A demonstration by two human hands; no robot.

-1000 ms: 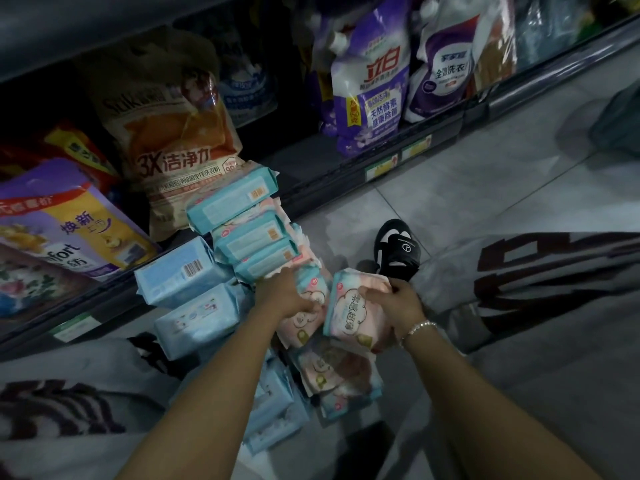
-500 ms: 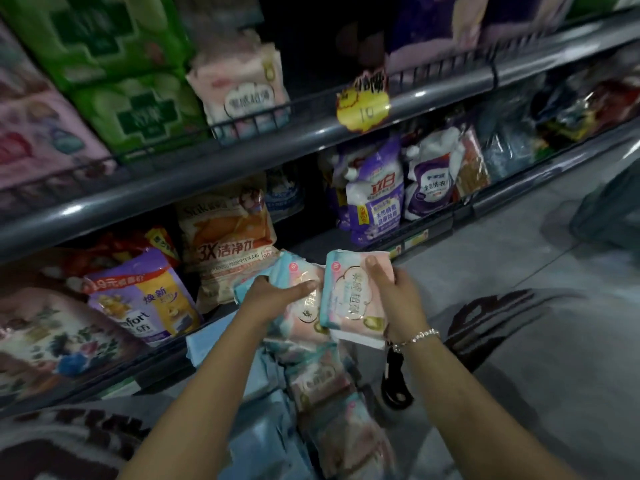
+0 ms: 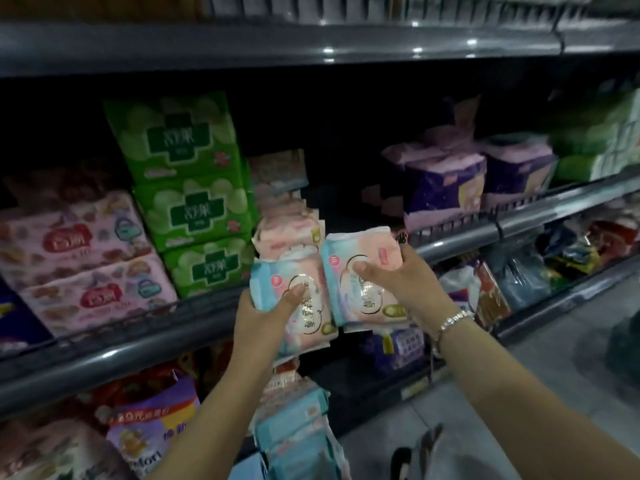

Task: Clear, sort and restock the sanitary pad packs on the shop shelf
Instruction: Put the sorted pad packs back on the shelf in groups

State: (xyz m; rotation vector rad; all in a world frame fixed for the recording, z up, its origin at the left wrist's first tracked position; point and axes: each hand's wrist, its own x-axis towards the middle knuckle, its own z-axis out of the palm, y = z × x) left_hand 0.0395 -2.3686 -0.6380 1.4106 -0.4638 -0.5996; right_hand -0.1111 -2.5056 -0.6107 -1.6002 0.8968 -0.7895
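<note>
My left hand (image 3: 266,313) grips a pink-and-blue sanitary pad pack (image 3: 308,299), thumb on its front. My right hand (image 3: 401,278) holds a second matching pack (image 3: 360,271) just to the right of it. Both packs hover at the front rail of the middle shelf (image 3: 460,237). Directly behind them a stack of similar pink packs (image 3: 287,216) stands on that shelf. To the right of the stack is a dark empty gap (image 3: 349,202). Several blue and pink packs (image 3: 298,434) are piled low down below my arms.
Green packs (image 3: 194,202) and pink floral packs (image 3: 79,258) fill the shelf's left side; purple packs (image 3: 450,188) stand on the right. Detergent bags (image 3: 152,431) sit on the lower shelf. Grey floor tiles (image 3: 540,382) lie to the right, with a black sandal (image 3: 401,462) at the bottom.
Both hands rose from the pile near the floor up to the middle shelf, each carrying its pack. The view tilted upward with them.
</note>
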